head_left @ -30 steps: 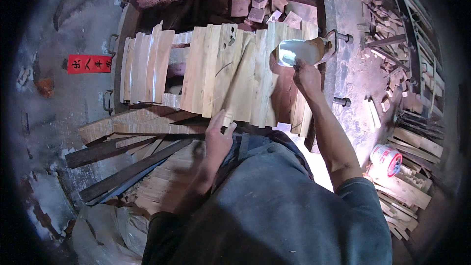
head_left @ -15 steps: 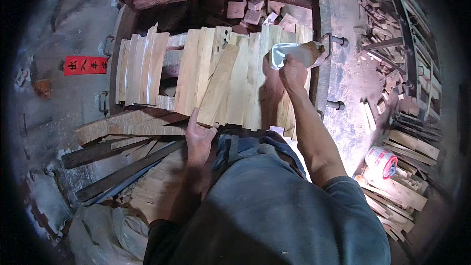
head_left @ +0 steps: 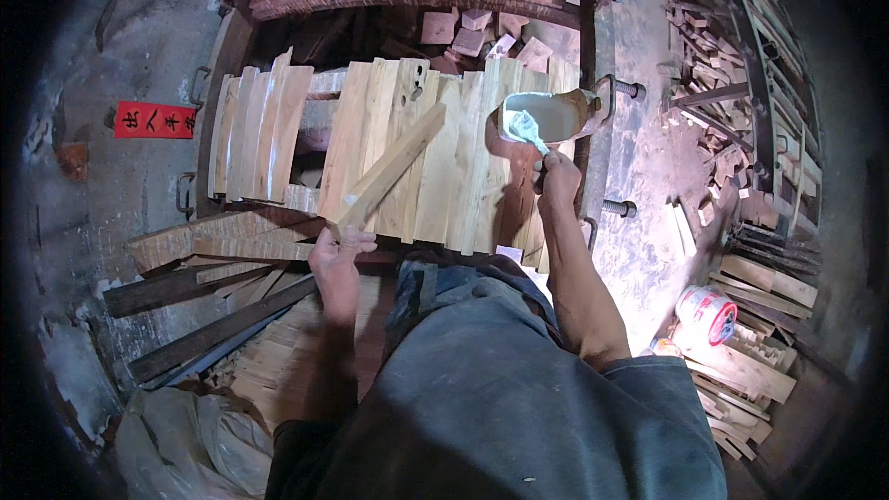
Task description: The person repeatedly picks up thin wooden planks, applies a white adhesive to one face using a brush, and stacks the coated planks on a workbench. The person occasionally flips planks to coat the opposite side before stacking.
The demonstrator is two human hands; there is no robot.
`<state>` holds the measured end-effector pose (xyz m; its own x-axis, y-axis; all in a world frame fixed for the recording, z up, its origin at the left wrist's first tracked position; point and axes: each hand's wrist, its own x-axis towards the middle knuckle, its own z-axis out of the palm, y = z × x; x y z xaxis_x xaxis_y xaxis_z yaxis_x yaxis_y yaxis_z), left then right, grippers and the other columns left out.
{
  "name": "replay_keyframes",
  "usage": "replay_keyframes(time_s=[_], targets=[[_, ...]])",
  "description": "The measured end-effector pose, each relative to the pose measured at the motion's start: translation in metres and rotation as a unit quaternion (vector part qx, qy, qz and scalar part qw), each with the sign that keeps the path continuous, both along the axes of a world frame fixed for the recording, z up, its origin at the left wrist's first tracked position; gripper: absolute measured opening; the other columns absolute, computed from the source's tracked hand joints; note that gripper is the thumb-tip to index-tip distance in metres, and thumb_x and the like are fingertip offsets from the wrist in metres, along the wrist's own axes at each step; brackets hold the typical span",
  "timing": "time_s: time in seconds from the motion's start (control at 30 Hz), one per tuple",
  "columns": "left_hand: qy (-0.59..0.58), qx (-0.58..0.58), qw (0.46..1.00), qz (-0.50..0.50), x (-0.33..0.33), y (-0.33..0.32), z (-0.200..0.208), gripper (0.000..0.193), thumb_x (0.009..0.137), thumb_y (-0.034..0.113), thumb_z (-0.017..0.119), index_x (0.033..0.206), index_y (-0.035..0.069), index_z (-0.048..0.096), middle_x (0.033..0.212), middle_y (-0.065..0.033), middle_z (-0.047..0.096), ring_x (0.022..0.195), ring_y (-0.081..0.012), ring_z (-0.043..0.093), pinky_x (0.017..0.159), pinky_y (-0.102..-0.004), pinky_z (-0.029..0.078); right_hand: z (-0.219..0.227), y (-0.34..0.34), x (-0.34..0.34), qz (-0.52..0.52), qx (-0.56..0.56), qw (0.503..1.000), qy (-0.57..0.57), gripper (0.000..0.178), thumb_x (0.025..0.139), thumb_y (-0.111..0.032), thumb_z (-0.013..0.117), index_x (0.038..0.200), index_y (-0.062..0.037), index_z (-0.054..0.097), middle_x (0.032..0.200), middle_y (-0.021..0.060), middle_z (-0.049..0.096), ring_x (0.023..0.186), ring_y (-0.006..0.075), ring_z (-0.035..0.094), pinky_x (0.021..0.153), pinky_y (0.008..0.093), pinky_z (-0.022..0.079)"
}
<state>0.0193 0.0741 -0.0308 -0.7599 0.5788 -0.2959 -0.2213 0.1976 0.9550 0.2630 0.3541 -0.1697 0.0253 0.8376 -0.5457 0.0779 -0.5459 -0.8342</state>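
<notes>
In my right hand [head_left: 558,181] is the handle of a small brush [head_left: 525,130], its head thick with white, glue-like paste. The brush is at the left side of an open white container [head_left: 562,117] with a stained, brownish rim, which stands on the row of boards. My left hand [head_left: 337,264] grips the near end of a narrow wooden strip [head_left: 394,167]. That strip slants up to the right across several pale boards [head_left: 446,176] laid side by side. White paste streaks show on the boards at the left [head_left: 274,134].
A dark metal frame [head_left: 593,46] with bolts surrounds the boards. Wood blocks [head_left: 469,37] lie beyond them. Loose planks [head_left: 213,296] jut out at the lower left, near a plastic sheet [head_left: 194,444]. A white-and-red bucket [head_left: 706,315] stands among offcuts at the right.
The strip's near end has swung left with my left hand, so it lies more slanted. My right hand has drawn back toward me, bringing the paste-covered brush head into sight.
</notes>
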Motion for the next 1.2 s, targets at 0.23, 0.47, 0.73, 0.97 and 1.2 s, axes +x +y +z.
replay_keyframes(time_s=[0.23,0.47,0.73,0.97,1.2], targets=[[0.013,-0.05,0.998,-0.034,0.002,-0.023,0.003,0.023,0.099,0.009,0.06,0.116,-0.006,0.062,0.095,-0.0121,0.07,0.082,-0.0167,0.069,0.07,-0.029,0.058,0.043,-0.042,0.009,-0.014,-0.088,0.945,0.316,0.034,0.1,-0.012,0.048,0.13,0.0007,0.052,0.082,0.0061,0.058,0.062,0.0139,0.056,0.047,0.0248,0.044],[0.047,-0.085,0.993,-0.062,0.009,-0.022,0.004,0.032,0.092,-0.003,0.063,0.123,-0.009,0.057,0.099,-0.011,0.067,0.084,-0.015,0.068,0.073,-0.0272,0.058,0.076,-0.069,-0.041,0.14,0.041,0.983,0.11,0.02,0.093,-0.015,0.067,0.103,0.0009,0.072,0.069,0.003,0.058,0.054,0.0093,0.052,0.046,0.0245,0.041],[0.094,-0.108,0.987,-0.073,0.011,-0.026,0.001,0.033,0.089,-0.006,0.064,0.121,-0.009,0.058,0.101,-0.015,0.066,0.086,-0.0179,0.068,0.075,-0.0286,0.058,0.179,-0.139,-0.069,0.395,0.43,0.812,-0.02,0.014,0.082,-0.007,0.073,0.096,-0.0048,0.072,0.083,0.0157,0.065,0.07,0.0305,0.064,0.065,0.0381,0.051],[0.327,-0.103,0.93,-0.133,0.005,-0.034,0.003,0.034,0.083,-0.013,0.057,0.116,-0.007,0.061,0.097,-0.0144,0.066,0.089,-0.0214,0.067,0.075,-0.0303,0.057,0.208,-0.16,-0.072,0.441,0.34,0.827,0.078,0.014,0.083,-0.008,0.073,0.096,-0.0036,0.071,0.08,0.0158,0.063,0.074,0.0317,0.065,0.066,0.0377,0.051],[0.148,-0.103,0.979,-0.096,0.006,-0.039,-0.012,0.029,0.093,-0.003,0.062,0.121,-0.008,0.058,0.097,-0.0118,0.068,0.083,-0.016,0.069,0.07,-0.0289,0.06,0.117,-0.095,-0.076,0.307,0.338,0.886,-0.081,0.011,0.087,-0.008,0.069,0.093,-0.0001,0.074,0.082,0.0138,0.071,0.075,0.0239,0.067,0.07,0.0334,0.051]])
